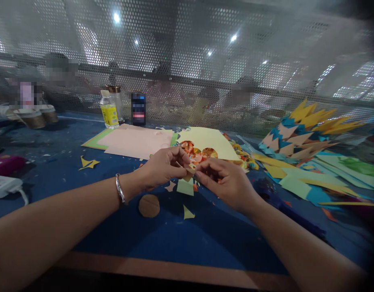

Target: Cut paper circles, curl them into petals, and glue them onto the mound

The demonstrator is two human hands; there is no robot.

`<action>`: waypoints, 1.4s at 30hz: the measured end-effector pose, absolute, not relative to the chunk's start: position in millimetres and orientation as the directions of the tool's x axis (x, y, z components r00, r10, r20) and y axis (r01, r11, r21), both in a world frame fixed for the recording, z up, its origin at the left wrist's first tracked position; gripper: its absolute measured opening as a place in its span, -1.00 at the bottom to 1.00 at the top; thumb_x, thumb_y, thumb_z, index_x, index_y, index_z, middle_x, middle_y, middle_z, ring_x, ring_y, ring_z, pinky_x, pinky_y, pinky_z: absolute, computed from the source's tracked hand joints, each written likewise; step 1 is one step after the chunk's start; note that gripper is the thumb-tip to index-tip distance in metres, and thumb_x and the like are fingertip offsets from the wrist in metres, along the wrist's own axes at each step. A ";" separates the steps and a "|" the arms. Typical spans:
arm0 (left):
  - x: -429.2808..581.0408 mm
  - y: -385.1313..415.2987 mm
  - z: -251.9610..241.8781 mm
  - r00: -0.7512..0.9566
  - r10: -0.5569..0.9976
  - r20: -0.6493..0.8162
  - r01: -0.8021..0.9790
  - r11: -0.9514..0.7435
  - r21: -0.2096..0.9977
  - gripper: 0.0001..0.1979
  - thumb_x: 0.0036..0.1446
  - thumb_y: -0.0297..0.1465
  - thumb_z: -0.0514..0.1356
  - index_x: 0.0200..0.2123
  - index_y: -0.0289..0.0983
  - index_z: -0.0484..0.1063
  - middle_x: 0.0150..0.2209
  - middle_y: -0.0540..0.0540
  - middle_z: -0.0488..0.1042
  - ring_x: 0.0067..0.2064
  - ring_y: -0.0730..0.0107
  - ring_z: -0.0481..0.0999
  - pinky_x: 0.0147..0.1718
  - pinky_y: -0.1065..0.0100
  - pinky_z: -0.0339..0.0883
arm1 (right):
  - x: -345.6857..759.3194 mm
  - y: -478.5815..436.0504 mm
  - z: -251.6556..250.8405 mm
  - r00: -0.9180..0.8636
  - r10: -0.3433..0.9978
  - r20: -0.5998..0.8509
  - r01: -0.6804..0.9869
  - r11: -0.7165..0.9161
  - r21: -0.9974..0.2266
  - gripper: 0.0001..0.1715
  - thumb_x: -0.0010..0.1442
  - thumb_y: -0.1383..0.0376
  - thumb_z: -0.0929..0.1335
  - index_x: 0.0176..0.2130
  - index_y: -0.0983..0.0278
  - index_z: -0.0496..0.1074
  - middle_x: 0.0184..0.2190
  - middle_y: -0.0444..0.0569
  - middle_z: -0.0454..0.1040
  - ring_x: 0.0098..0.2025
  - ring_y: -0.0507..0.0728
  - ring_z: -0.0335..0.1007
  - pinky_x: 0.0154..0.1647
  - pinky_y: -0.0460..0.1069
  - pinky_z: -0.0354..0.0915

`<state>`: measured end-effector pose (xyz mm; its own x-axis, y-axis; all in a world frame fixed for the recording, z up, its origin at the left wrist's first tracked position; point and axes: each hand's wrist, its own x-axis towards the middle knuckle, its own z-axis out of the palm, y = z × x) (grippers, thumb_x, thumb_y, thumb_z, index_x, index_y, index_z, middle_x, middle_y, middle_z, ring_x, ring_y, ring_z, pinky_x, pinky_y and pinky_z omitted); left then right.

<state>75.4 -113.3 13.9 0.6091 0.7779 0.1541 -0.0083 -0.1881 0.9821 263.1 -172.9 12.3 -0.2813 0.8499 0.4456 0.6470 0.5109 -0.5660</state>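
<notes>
Between the fingertips of both hands is a small piece of pale yellow paper (189,175). My left hand (162,168), with a silver bangle at the wrist, pinches it from one side. My right hand (226,180) pinches its other edge with thumb and fingers. Just beneath lies a light green paper piece (185,187). A round brown cardboard disc (149,206) rests on the blue table (174,243), close to a pale yellow paper scrap (188,212). Orange curled paper shapes (199,153) lie behind the fingers, partly hidden by them.
Pink sheets (135,142) and a yellow sheet (211,140) lie behind the hands. A bottle (109,111) and a phone (138,108) stand farther back. To the right are a layered paper model (296,140) and colored strips (302,182); a white power strip (6,185) is left.
</notes>
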 end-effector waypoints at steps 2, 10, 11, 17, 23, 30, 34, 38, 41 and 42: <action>75.4 -113.4 14.2 0.618 0.771 0.151 -0.027 -0.170 0.985 -0.77 -0.16 -0.52 0.26 -0.36 -0.30 0.31 -0.43 0.02 0.40 -0.37 0.48 0.43 -0.31 0.33 0.30 | 262.5 -173.1 12.8 -0.271 0.853 0.446 0.637 0.506 -0.581 -0.86 0.22 0.26 0.31 -0.36 0.27 0.39 -0.50 -0.14 0.33 -0.52 -0.03 0.18 -0.54 -0.12 0.12; 73.9 -112.2 16.7 0.655 0.743 0.137 -0.058 -0.132 0.990 -0.79 -0.14 -0.55 0.24 -0.38 -0.31 0.31 -0.44 0.03 0.40 -0.38 0.50 0.42 -0.31 0.35 0.28 | 261.2 -174.3 14.6 -0.269 0.885 0.380 0.554 0.465 -0.691 -0.80 0.23 0.20 0.31 -0.37 0.27 0.37 -0.54 -0.16 0.27 -0.57 -0.05 0.14 -0.58 -0.12 0.11; 73.6 -112.1 17.1 0.664 0.735 0.138 -0.061 -0.130 0.990 -0.80 -0.14 -0.55 0.24 -0.38 -0.31 0.31 -0.45 0.03 0.40 -0.38 0.51 0.42 -0.31 0.36 0.27 | 261.3 -174.4 14.7 -0.271 0.888 0.371 0.546 0.460 -0.701 -0.80 0.23 0.19 0.30 -0.37 0.27 0.37 -0.54 -0.17 0.27 -0.58 -0.05 0.14 -0.58 -0.12 0.11; 73.6 -112.9 19.7 0.673 0.727 0.135 -0.087 -0.104 0.991 -0.82 -0.15 -0.55 0.24 -0.39 -0.32 0.33 -0.45 0.02 0.39 -0.37 0.50 0.42 -0.32 0.38 0.26 | 260.8 -175.1 15.5 -0.268 0.888 0.374 0.557 0.460 -0.691 -0.79 0.23 0.20 0.30 -0.37 0.27 0.36 -0.55 -0.17 0.25 -0.58 -0.05 0.13 -0.59 -0.12 0.08; 74.7 -113.6 19.3 0.671 0.732 0.120 -0.076 -0.093 0.993 -0.81 -0.08 -0.44 0.30 -0.38 -0.32 0.35 -0.43 -0.02 0.43 -0.37 0.46 0.43 -0.32 0.33 0.29 | 259.6 -174.7 16.7 -0.281 0.866 0.413 0.595 0.495 -0.633 -0.80 0.23 0.23 0.30 -0.38 0.29 0.39 -0.53 -0.14 0.29 -0.53 -0.03 0.13 -0.56 -0.11 0.09; 73.5 -112.2 17.6 0.675 0.723 0.148 -0.086 -0.122 0.989 -0.80 -0.04 -0.44 0.30 -0.34 -0.34 0.35 -0.39 -0.03 0.45 -0.35 0.47 0.44 -0.29 0.34 0.30 | 261.1 -175.4 14.9 -0.277 0.873 0.402 0.575 0.486 -0.659 -0.80 0.24 0.22 0.30 -0.36 0.29 0.40 -0.53 -0.15 0.28 -0.54 -0.04 0.12 -0.58 -0.11 0.07; 73.0 -112.0 17.9 0.673 0.726 0.143 -0.097 -0.105 0.990 -0.80 -0.04 -0.45 0.31 -0.34 -0.35 0.36 -0.40 -0.03 0.44 -0.35 0.49 0.44 -0.29 0.35 0.31 | 262.9 -175.8 14.1 -0.277 0.883 0.379 0.576 0.468 -0.670 -0.79 0.25 0.19 0.30 -0.33 0.27 0.41 -0.53 -0.14 0.31 -0.56 -0.04 0.15 -0.58 -0.11 0.10; 72.8 -109.8 16.2 0.684 0.710 0.166 -0.130 -0.105 0.986 -0.79 -0.01 -0.44 0.31 -0.32 -0.35 0.35 -0.41 -0.02 0.46 -0.36 0.50 0.46 -0.27 0.35 0.33 | 263.7 -175.5 14.4 -0.279 0.890 0.361 0.582 0.456 -0.673 -0.77 0.27 0.17 0.28 -0.32 0.26 0.40 -0.55 -0.15 0.31 -0.57 -0.03 0.17 -0.58 -0.11 0.12; 72.6 -108.2 15.1 0.687 0.704 0.182 -0.132 -0.125 0.983 -0.80 0.01 -0.43 0.31 -0.32 -0.34 0.35 -0.41 -0.02 0.47 -0.37 0.50 0.47 -0.27 0.34 0.33 | 263.8 -174.9 15.5 -0.276 0.890 0.364 0.583 0.456 -0.673 -0.76 0.27 0.16 0.28 -0.33 0.26 0.40 -0.56 -0.14 0.30 -0.57 -0.02 0.18 -0.58 -0.10 0.13; 72.5 -107.9 15.0 0.688 0.702 0.183 -0.131 -0.128 0.983 -0.80 0.01 -0.43 0.30 -0.32 -0.34 0.35 -0.41 -0.03 0.47 -0.37 0.49 0.47 -0.27 0.33 0.33 | 264.0 -174.7 15.8 -0.276 0.888 0.367 0.584 0.458 -0.670 -0.76 0.27 0.16 0.28 -0.33 0.26 0.40 -0.56 -0.15 0.30 -0.57 -0.02 0.18 -0.58 -0.10 0.13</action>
